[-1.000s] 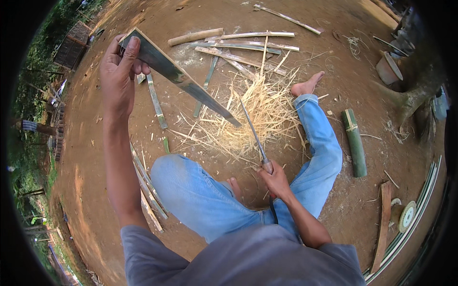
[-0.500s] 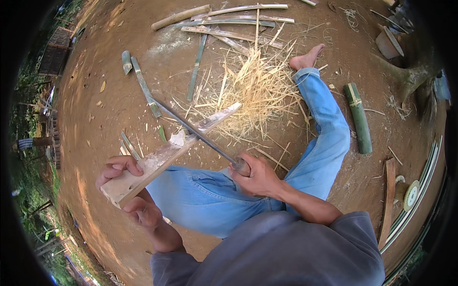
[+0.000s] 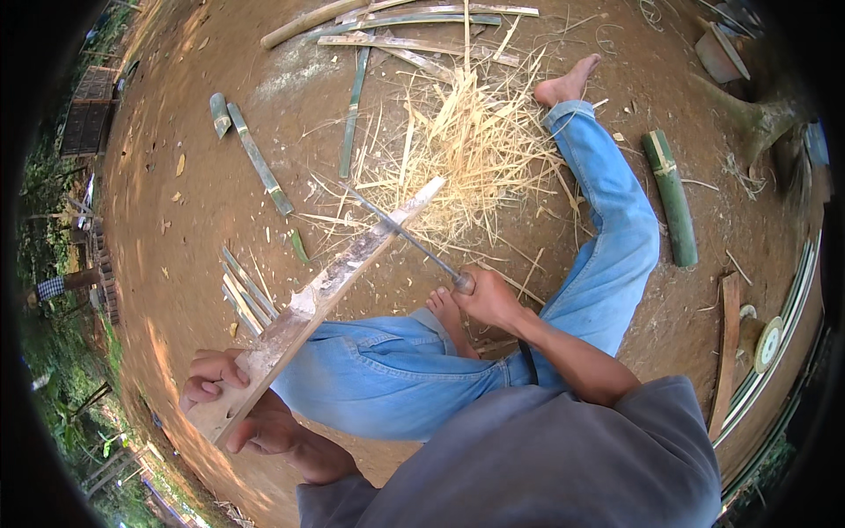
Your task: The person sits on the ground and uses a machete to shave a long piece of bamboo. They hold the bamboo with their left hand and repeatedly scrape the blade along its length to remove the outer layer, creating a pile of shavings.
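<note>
A long wooden board (image 3: 330, 286) slants up from lower left across my bent left leg, its upper face pale and rough with a whitish raised patch. My left hand (image 3: 275, 431) is closed round its near end, fingers on one edge and thumb on the other. In my right hand (image 3: 491, 299) is the handle of a knife (image 3: 427, 250) with a long, narrow dark blade. The blade crosses the board near its far end and appears to rest on it. A heap of thin pale shavings (image 3: 475, 150) lies past the board's tip.
Bamboo and wood strips (image 3: 422, 42) lie at the far side. Green bamboo pieces (image 3: 255, 158) are on the left, and a thick bamboo length (image 3: 673, 211) is right of my right leg (image 3: 612, 211). A brown plank (image 3: 725, 352) and a round disc (image 3: 767, 344) lie at right.
My right hand has moved the knife away from me along the board, from the whitish patch toward the far end. My left hand and the board's near end have shifted down slightly.
</note>
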The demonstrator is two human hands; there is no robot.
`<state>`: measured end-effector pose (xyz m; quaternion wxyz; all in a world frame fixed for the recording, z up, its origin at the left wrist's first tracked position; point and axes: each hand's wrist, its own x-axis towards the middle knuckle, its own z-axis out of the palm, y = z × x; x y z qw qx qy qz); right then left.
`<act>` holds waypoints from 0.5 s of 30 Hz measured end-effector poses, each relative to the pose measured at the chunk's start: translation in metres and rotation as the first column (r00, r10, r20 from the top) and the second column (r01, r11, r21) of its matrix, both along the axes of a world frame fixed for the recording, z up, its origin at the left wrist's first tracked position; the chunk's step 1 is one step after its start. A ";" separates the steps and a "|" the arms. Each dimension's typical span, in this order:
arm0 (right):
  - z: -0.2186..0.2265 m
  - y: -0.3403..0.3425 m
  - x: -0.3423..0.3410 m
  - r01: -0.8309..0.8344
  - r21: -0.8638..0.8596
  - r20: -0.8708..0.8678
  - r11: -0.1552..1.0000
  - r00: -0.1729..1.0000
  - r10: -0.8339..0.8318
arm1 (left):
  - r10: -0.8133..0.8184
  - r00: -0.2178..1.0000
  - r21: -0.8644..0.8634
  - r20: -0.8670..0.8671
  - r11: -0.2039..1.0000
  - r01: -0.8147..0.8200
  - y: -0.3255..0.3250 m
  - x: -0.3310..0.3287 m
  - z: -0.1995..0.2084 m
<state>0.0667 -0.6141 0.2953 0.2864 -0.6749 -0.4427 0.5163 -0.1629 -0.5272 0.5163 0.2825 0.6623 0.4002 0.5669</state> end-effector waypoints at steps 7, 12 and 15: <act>0.006 -0.012 -0.015 0.051 0.282 0.043 0.958 0.997 -0.066 | 0.059 0.998 0.044 0.029 0.997 -0.060 0.008 0.003 0.001; -0.032 0.026 0.016 0.042 -0.039 0.076 0.998 0.996 -0.039 | 0.067 0.998 0.046 0.014 0.997 -0.067 0.012 0.001 0.000; -0.007 0.017 0.013 -0.037 0.136 0.061 0.990 0.998 0.029 | 0.044 0.996 0.070 0.081 0.996 -0.050 0.014 0.003 -0.007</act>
